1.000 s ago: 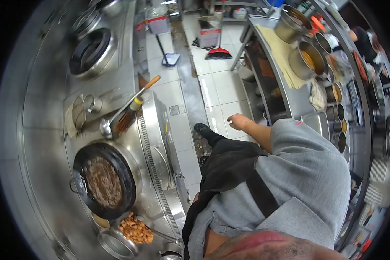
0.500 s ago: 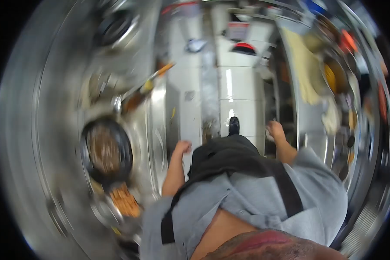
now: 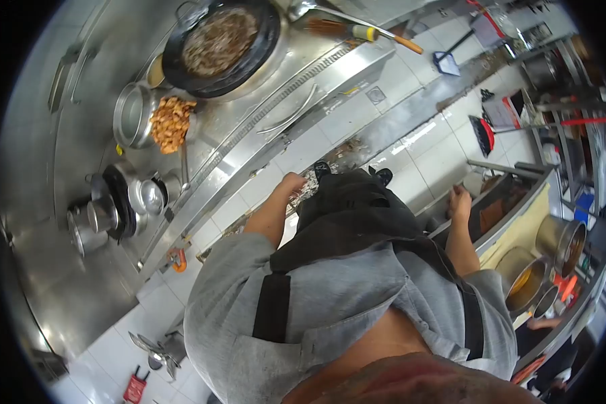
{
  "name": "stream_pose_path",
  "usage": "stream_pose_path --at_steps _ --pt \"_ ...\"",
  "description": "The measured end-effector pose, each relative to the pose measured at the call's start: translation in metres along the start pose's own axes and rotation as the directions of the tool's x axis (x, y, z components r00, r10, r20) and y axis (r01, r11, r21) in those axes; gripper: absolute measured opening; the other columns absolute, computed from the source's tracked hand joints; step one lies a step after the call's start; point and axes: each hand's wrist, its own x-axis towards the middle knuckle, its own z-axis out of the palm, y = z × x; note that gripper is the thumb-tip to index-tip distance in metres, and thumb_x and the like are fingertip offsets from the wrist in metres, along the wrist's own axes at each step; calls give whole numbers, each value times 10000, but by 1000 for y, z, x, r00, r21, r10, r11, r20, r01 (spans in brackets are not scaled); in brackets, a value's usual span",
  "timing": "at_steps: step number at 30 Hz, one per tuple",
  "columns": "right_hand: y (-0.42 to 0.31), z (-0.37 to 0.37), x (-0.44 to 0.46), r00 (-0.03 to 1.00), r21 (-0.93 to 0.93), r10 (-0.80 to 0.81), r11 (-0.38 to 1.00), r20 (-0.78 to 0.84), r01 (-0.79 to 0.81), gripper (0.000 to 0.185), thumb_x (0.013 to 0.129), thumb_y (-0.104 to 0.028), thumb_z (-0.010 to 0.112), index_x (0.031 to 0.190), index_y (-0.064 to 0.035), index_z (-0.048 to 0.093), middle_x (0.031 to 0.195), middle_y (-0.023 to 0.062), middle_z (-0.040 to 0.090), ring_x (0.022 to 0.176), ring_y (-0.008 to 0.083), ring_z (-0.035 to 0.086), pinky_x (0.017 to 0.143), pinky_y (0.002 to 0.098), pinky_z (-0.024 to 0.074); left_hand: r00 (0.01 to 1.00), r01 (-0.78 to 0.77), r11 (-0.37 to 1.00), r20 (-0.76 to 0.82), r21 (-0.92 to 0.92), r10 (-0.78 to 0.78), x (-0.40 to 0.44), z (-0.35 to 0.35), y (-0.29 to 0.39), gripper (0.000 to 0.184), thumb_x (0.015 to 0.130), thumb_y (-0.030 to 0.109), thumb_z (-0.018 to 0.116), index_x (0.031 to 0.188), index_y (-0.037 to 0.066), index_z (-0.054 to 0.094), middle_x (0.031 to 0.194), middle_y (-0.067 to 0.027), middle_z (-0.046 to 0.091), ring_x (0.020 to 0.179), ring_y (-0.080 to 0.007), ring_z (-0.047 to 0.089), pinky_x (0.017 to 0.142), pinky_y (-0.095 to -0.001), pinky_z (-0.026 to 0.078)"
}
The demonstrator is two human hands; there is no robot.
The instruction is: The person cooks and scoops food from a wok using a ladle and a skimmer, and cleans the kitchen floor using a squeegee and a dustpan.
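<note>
My left hand [image 3: 292, 184] hangs beside my dark apron [image 3: 347, 209], fingers curled in, with nothing visible in it. It is apart from the steel stove counter [image 3: 276, 111] on the left. My right hand [image 3: 459, 200] is also closed, with no object showing, and appears near the edge of the open drawer-like unit [image 3: 498, 195] on the right; I cannot tell whether they touch. On the stove a black wok [image 3: 219, 44] holds brown pieces in liquid. Fried brown pieces [image 3: 171, 124] sit in a strainer beside a steel pot [image 3: 131, 114].
A ladle [image 3: 357, 23] and a brush [image 3: 340, 29] lie at the counter's far end. Pots [image 3: 518, 276] stand on the right-hand table, with another person's hand [image 3: 544, 323] behind. A dustpan [image 3: 481, 135] is on the tiled floor [image 3: 427, 151]. A floor channel [image 3: 411, 111] crosses ahead.
My view has turned left and sharpened; the wok now appears at the upper left. More of the stove and the floor behind me shows. Both hands stay low at my sides.
</note>
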Motion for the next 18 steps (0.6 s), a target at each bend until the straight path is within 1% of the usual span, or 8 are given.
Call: stream_pose_path --at_steps 2,9,10,11,12,13,15,18 --pt "-37 -14 3 996 69 86 994 -31 -83 328 801 -154 543 1097 -18 581 826 169 651 628 217 654 596 304 501 925 -218 834 -166 507 343 -18 -16 39 382 716 320 551 882 -13 641 801 -212 637 750 -326 636 696 -388 505" --pt "-68 -7 -50 985 78 66 994 157 -79 308 790 -132 542 1084 -59 595 924 149 648 847 267 629 755 358 491 420 -485 447 -248 751 873 62 -10 256 420 708 303 600 997 -2 601 1019 -231 596 964 -380 565 862 -443 432" --pt "-47 16 -59 989 17 29 999 148 -32 296 786 -171 557 1064 -81 605 924 173 635 887 320 599 820 389 458 666 -420 594 -211 687 715 31 -12 307 422 682 259 611 999 -20 594 1009 -235 599 910 -399 578 855 -444 436" --pt "-38 28 -73 989 -65 10 998 149 0 305 783 -192 547 1061 -85 607 919 185 630 882 336 595 816 404 459 484 -375 452 -245 810 840 91 -15 324 295 723 206 565 916 -6 638 912 -196 639 819 -349 617 771 -432 465" --pt "-37 28 -93 983 -73 42 997 177 -29 314 766 -180 553 1060 -86 607 913 193 626 878 349 592 807 414 464 478 8 -412 358 911 802 157 -29 341 207 773 153 503 792 35 673 795 -142 662 757 -286 639 679 -405 472" --pt "-27 50 -116 978 -88 85 994 189 -69 317 756 -178 556 1055 -87 611 909 196 626 877 354 592 809 425 465 415 4 -408 370 913 831 131 -29 347 240 801 121 460 746 84 690 748 -102 668 738 -230 648 615 -378 461" --pt "-19 60 -150 951 -39 206 979 231 -202 331 747 -181 559 1057 -80 611 933 194 625 887 353 593 825 419 464 530 -311 375 -168 873 831 168 -24 362 239 683 232 593 780 25 662 840 -201 647 835 -366 623 779 -440 466" --pt "0 75 -200 906 17 323 940 274 -341 358 789 -210 528 1124 -93 574 905 137 645 886 313 600 797 401 469 665 -304 426 -131 852 735 158 -27 365 342 649 246 597 852 -29 619 907 -242 624 878 -412 592 822 -431 456"
